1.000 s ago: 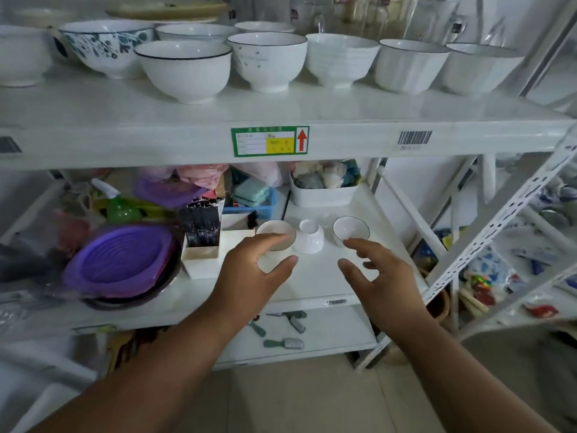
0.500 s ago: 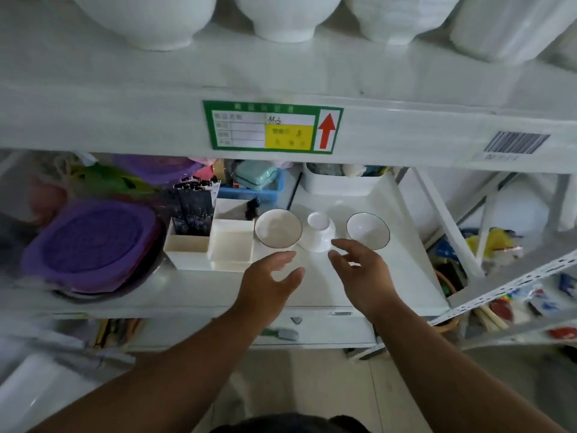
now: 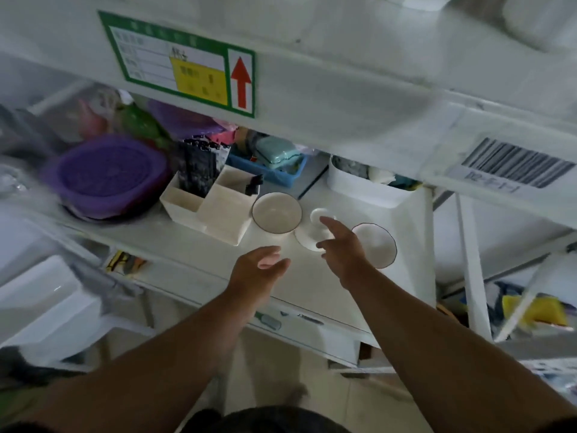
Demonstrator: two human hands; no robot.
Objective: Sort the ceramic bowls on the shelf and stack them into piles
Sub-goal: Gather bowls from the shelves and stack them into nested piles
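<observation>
Lower shelf (image 3: 312, 285), centre of frame: three small ceramic bowls, unstacked; dark-rimmed bowl (image 3: 276, 212) left, overturned white bowl (image 3: 309, 235) middle, rimmed bowl (image 3: 376, 245) right. Right hand (image 3: 342, 245) spread open over the overturned bowl, holding nothing; left hand (image 3: 257, 270) open, empty, below the left bowl. Step judged: reaching; next calls for closing on one bowl and nesting.

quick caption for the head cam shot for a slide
Both bare hands, left and right, reach toward three small white bowls on a cluttered shelf.
</observation>
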